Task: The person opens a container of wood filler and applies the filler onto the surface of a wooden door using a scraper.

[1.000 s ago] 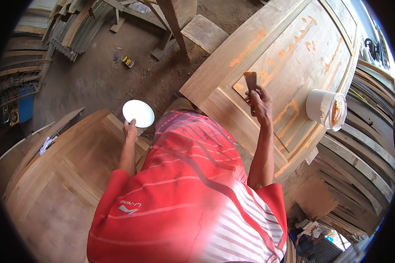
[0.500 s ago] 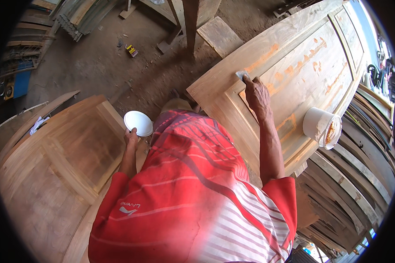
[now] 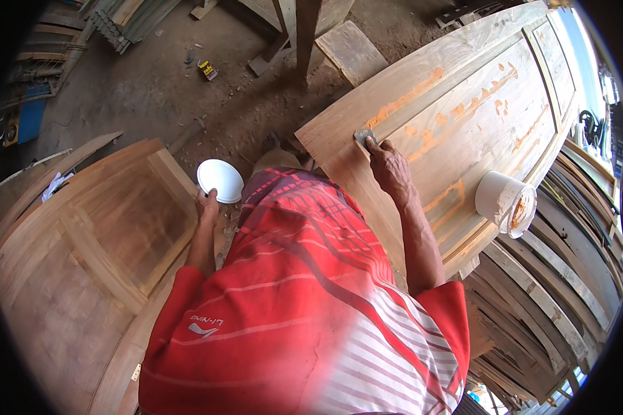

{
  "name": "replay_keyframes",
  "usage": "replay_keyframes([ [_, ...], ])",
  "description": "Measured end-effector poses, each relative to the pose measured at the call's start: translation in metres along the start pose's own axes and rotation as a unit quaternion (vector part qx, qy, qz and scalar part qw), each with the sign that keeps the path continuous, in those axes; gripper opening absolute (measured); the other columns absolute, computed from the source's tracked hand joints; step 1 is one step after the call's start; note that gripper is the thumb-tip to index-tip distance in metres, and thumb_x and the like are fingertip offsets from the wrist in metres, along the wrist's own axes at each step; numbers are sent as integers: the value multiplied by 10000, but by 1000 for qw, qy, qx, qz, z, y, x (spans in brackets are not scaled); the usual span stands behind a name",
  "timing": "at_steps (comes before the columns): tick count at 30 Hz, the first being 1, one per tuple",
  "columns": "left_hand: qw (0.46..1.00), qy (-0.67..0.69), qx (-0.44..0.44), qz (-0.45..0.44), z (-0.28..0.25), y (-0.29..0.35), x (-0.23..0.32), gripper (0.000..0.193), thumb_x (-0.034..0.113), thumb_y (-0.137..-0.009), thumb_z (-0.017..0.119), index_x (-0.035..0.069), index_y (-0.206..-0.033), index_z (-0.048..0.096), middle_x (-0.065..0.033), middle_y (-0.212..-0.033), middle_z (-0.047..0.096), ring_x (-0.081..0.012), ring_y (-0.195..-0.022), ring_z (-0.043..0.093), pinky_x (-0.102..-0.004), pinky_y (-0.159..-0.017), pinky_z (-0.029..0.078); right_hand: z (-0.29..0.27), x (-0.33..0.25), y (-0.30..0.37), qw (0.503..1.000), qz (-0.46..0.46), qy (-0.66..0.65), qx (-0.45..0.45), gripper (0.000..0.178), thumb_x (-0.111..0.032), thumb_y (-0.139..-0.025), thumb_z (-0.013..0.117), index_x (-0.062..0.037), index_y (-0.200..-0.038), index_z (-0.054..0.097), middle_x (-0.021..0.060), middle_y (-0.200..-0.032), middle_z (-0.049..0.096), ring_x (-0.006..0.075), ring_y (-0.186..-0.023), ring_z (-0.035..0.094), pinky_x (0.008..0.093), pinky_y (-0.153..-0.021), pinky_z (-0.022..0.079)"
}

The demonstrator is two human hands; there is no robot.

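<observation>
My right hand [image 3: 389,164] grips a putty knife [image 3: 363,137], its blade against the frame of a wooden panel door [image 3: 346,155]. A streak of orange filler [image 3: 408,97] runs along the frame from the blade, and more orange patches mark the recessed panel. On the left, my left hand [image 3: 207,206] is closed on the edge of a round white lid [image 3: 220,181], held away from the door. A white bucket [image 3: 495,194] smeared with orange filler lies tipped on its side on the door's right part.
A second wooden panel door [image 3: 104,277] lies at my left. Stacked boards [image 3: 554,290] fill the right side. Ahead, a wooden post [image 3: 307,41] and a loose board [image 3: 351,52] stand near the door's far edge, and a small yellow packet [image 3: 207,70] lies on the dirt floor.
My right hand has drawn the putty knife left and toward me along the door frame. The orange streak on the frame is longer. My left hand still holds the lid.
</observation>
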State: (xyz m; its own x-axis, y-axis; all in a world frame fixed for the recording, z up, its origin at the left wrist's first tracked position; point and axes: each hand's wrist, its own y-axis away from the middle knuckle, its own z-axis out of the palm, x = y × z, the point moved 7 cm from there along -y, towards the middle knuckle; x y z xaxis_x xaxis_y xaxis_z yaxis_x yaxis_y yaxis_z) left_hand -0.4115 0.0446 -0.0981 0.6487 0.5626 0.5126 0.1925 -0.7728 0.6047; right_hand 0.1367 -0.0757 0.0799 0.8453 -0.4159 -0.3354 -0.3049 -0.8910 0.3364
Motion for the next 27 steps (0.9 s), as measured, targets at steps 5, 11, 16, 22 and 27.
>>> replay_keyframes([
  [5,999,43,12,-2,0,-10,-41,387,272,-891,648,-13,-1152,660,-205,-1099,706,-326,-1006,660,-444,-897,498,-25,6,-19,999,32,-27,27,252,-123,-999,535,-116,-1214,666,232,-942,620,415,-899,664,515,-751,524],
  [11,996,88,16,12,-7,-18,-74,372,258,-903,648,-3,-1168,661,-193,-1079,710,-319,-970,670,-445,-869,511,-28,12,-27,996,10,24,-88,244,-106,-900,591,-63,-1110,708,214,-969,669,409,-959,665,508,-822,522],
  [16,996,88,18,4,-3,5,-51,387,246,-901,650,2,-1202,666,-174,-1078,723,-306,-954,686,-432,-850,526,-42,2,-19,991,87,-31,-101,385,-189,-906,637,-115,-1277,703,238,-1082,701,395,-1041,670,469,-886,535],
  [22,995,90,23,-34,-9,-5,-60,397,226,-889,647,-1,-1215,665,-176,-1134,715,-314,-1024,664,-428,-904,503,2,-43,22,989,66,-65,-112,383,-229,-935,628,-126,-1302,673,223,-993,674,411,-928,672,498,-821,523],
  [27,998,65,-14,-6,-18,-23,-26,420,225,-884,640,-8,-1233,655,-195,-1190,699,-329,-1088,652,-432,-940,491,22,-62,26,988,111,-91,-55,392,-240,-949,602,-104,-1314,650,242,-954,658,419,-916,668,516,-793,517],
])
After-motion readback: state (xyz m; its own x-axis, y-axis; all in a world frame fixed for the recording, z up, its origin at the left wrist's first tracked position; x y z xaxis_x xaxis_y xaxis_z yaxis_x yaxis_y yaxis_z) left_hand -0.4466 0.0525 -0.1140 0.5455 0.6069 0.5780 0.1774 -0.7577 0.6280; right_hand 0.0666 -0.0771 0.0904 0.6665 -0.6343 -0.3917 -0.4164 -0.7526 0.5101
